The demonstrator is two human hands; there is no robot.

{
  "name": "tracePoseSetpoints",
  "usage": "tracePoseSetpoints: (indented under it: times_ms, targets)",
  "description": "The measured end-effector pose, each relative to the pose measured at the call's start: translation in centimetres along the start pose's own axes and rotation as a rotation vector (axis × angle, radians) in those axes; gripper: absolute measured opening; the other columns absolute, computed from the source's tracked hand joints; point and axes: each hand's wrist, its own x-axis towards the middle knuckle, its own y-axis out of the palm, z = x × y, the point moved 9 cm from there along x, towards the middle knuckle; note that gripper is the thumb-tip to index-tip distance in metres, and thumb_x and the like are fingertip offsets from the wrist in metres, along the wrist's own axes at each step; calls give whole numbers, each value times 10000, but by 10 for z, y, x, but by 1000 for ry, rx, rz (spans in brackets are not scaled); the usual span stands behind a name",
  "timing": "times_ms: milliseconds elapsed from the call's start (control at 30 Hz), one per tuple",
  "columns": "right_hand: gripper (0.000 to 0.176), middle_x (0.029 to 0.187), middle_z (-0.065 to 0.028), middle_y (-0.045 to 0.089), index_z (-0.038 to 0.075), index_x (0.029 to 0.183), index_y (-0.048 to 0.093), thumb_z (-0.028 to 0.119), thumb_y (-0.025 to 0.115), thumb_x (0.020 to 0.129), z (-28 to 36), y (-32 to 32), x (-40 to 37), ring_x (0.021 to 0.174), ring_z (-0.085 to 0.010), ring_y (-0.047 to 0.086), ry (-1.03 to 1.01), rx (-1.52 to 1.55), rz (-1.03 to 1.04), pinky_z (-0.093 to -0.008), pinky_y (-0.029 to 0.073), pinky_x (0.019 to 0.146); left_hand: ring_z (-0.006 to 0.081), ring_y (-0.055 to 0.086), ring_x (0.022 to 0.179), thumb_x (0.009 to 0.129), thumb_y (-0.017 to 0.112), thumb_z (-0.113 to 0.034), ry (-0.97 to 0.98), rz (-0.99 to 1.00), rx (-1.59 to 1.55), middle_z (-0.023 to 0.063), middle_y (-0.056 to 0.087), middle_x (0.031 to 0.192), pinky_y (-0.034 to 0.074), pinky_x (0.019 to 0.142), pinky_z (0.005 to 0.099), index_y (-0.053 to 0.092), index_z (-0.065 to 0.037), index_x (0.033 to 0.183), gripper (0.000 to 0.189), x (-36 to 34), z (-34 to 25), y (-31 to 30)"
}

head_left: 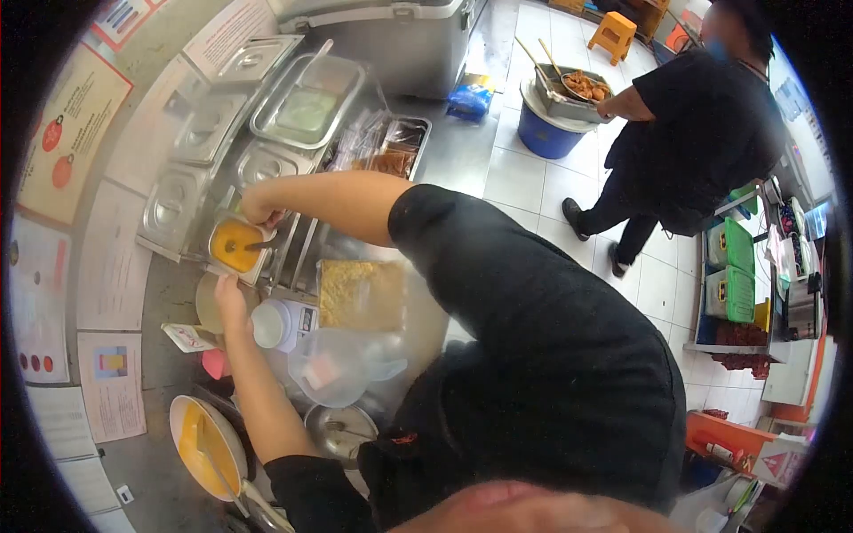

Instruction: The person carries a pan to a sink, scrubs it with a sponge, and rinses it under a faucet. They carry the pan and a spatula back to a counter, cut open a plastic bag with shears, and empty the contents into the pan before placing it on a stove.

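A small rectangular metal pan (252,270) of orange-yellow sauce sits at the counter's left side, with a dark utensil (259,246) lying across it, its end in the sauce. My left hand (232,300) grips the near edge of the pan, fingers at its rim. My right hand (261,206) is closed at the pan's far side, fingers curled downward; what they hold is hidden. Close below my left hand stand a white round tub (271,323) on a digital scale (305,322) and a clear plastic jug (333,364).
Lidded metal pans (211,127) line the wall. A clear-sided container (309,111) and a tray of packets (404,147) stand beyond my right arm. A bowl of yellow sauce (206,449) is at lower left. A co-worker (697,124) stands by a blue bucket (553,131) bearing a food tray.
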Motion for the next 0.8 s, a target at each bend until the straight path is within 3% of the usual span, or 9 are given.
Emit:
tracePoseSetpoints:
  times_ms: [167, 400, 433, 467, 500, 533, 600, 667, 800]
  targets:
    - [174, 652, -94, 606, 23, 698, 603, 134, 492, 774, -17, 3, 9, 570, -176, 591, 63, -34, 1, -319, 482, 468, 135, 455, 715, 809, 448, -129, -25, -110, -45, 37, 508, 735, 359, 669, 283, 513, -6, 751, 151, -9, -8, 9]
    - [213, 690, -74, 630, 71, 668, 631, 253, 536, 726, 8, -1, 8, 602, -171, 608, -234, -439, -102, -309, 500, 533, 373, 554, 764, 785, 459, -239, 158, -59, 833, 240, 587, 798, 400, 685, 411, 570, 52, 808, 312, 11, 14, 0]
    - [272, 709, -100, 633, 80, 681, 641, 337, 551, 691, 18, -13, -25, 621, -214, 611, -274, -439, -190, -337, 495, 572, 396, 558, 765, 768, 470, -251, -19, -21, 698, 243, 593, 794, 408, 675, 452, 601, 31, 761, 311, 24, 40, -5]
    - [329, 738, -131, 629, 70, 702, 640, 385, 559, 660, 25, -9, -19, 636, -267, 606, -395, -640, -224, -369, 481, 594, 407, 555, 810, 753, 471, -234, 316, 73, 1142, 248, 590, 833, 421, 699, 461, 623, 13, 756, 290, 21, 31, 13]
    - [348, 759, -145, 627, 70, 727, 642, 401, 588, 633, 28, -11, -26, 659, -283, 602, -412, -683, -298, -382, 469, 604, 392, 562, 835, 742, 461, -212, 296, 163, 1334, 235, 594, 850, 432, 724, 453, 631, -3, 791, 274, 22, 40, 18]
    - [367, 777, -160, 623, 69, 745, 645, 410, 622, 611, 38, -11, -46, 689, -291, 597, -467, -671, -298, -379, 466, 630, 381, 563, 851, 740, 458, -201, 143, -84, 1045, 223, 597, 874, 436, 747, 442, 634, -17, 822, 267, -4, -4, 11]
    - [333, 802, -164, 623, 79, 790, 657, 373, 638, 636, 31, 0, -35, 761, -306, 602, -323, -911, -117, -376, 468, 687, 358, 562, 907, 771, 464, -251, -33, -1, 1105, 213, 588, 959, 433, 787, 438, 627, -21, 896, 309, -13, -21, 13]
    - [262, 799, -163, 626, 77, 772, 671, 310, 626, 662, 14, 18, -6, 778, -313, 606, -496, -1188, -85, -374, 473, 711, 386, 547, 916, 786, 427, -279, -67, -83, 1042, 235, 577, 954, 420, 812, 448, 619, 12, 856, 356, -16, -21, 8]
    - [194, 817, -155, 626, 87, 765, 675, 243, 586, 690, 28, 5, -34, 788, -331, 599, -436, -1028, -101, -382, 472, 719, 385, 537, 941, 790, 429, -280, -97, -73, 992, 226, 583, 949, 405, 846, 441, 598, 7, 931, 362, -19, -24, 7]
